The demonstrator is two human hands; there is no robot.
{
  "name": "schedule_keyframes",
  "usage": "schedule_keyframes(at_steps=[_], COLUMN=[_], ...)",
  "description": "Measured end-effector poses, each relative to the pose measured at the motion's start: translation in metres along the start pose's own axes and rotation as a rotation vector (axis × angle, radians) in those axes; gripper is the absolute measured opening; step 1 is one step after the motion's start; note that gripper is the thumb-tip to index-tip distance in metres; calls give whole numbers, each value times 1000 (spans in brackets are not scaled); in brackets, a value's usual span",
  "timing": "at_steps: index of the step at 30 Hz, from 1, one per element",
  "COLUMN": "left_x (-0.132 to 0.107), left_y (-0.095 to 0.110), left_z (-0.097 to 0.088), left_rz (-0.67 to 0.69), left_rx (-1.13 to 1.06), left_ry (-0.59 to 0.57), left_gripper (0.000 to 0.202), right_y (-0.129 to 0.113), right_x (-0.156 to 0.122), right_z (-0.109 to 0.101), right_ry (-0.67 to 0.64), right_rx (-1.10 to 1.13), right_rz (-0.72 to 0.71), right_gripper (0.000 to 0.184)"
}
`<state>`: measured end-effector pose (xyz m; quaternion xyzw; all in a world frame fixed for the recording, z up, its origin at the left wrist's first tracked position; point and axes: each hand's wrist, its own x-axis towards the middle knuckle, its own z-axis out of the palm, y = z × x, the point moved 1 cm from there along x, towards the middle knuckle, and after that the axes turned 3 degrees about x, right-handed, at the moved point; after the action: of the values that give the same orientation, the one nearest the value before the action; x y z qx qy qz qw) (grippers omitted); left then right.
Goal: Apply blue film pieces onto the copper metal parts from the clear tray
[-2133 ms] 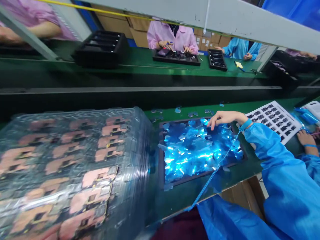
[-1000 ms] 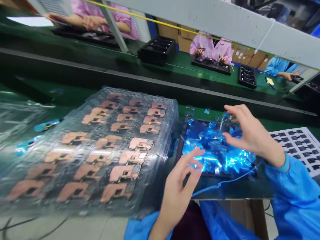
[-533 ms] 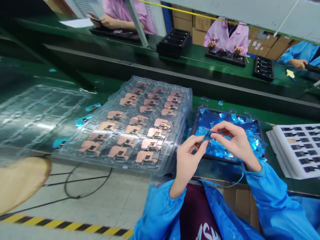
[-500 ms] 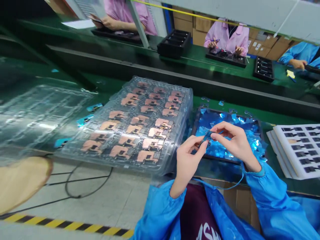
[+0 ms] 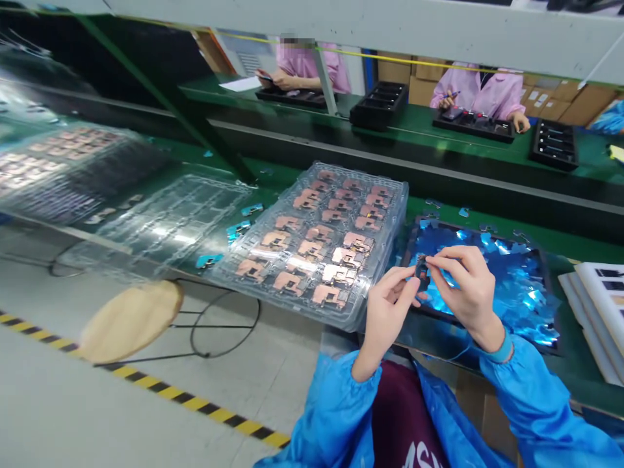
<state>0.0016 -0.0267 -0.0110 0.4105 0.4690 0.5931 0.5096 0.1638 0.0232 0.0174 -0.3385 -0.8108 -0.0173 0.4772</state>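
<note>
Between my two hands is a small dark circuit-board-like part (image 5: 422,273), held up over the near left edge of a black tray (image 5: 487,328). My left hand (image 5: 390,299) pinches its lower left side between thumb and fingers. At its upper edge the fingertips of my right hand (image 5: 463,279) are pressed together on it. The tray holds a heap of shiny blue film pieces (image 5: 507,286). Left of my hands lies a stack of clear plastic trays (image 5: 363,312) with rows of copper-coloured parts (image 5: 288,283).
White foam trays (image 5: 585,318) with dark parts are stacked at the right. Blue film scraps (image 5: 238,230) lie by an unfilled clear tray (image 5: 180,221). A wooden stool (image 5: 131,318) stands on the left. Across the bench, co-workers in pink (image 5: 480,91) handle black trays (image 5: 380,107).
My view has swung left, so the bench appears further right. The part in my hands showed blue before and now looks dark and more upright. Both hands still hold it.
</note>
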Motion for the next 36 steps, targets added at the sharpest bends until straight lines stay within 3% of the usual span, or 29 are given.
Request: schedule_keyframes(at_steps=[6, 10, 14, 19, 24, 26, 28, 31, 33, 36], left_x=[5, 9, 11, 12, 7, 2, -5, -13, -12, -2], left_y=[-7, -8, -1, 4, 9, 16, 28, 52, 66, 75], left_z=[-8, -10, -10, -5, -8, -23, -49, -97, -127, -157], left_rz=[-230, -340, -350, -311, -193, -106, 27, 198, 199, 63], left_rx=[-265, -402, -513, -537, -441, -330, -79, 457, 739, 915], left_ry=[-9, -83, -100, -65, 78, 162, 260, 312, 204, -41], left_gripper=[43, 50, 47, 45, 37, 35, 31, 23, 25, 33], right_y=[3, 1, 1, 1, -2, 9, 33, 91, 131, 171], right_x=[-7, -5, -6, -12, -25, -35, -46, -66, -80, -97], right_z=[-5, -14, -24, -34, -44, -54, -66, -82, -85, -81], right_ry=[-163, -269, -321, -272, -117, -58, -61, -203, -344, -525], right_rx=[-47, -27, 13, 159, 428, 448, 347, 120, 23, -63], right_rz=[-250, -275, -315, -240, 13, 212, 443, 644, 652, 611], right_gripper=[29, 26, 22, 23, 26, 16, 3, 16, 22, 23])
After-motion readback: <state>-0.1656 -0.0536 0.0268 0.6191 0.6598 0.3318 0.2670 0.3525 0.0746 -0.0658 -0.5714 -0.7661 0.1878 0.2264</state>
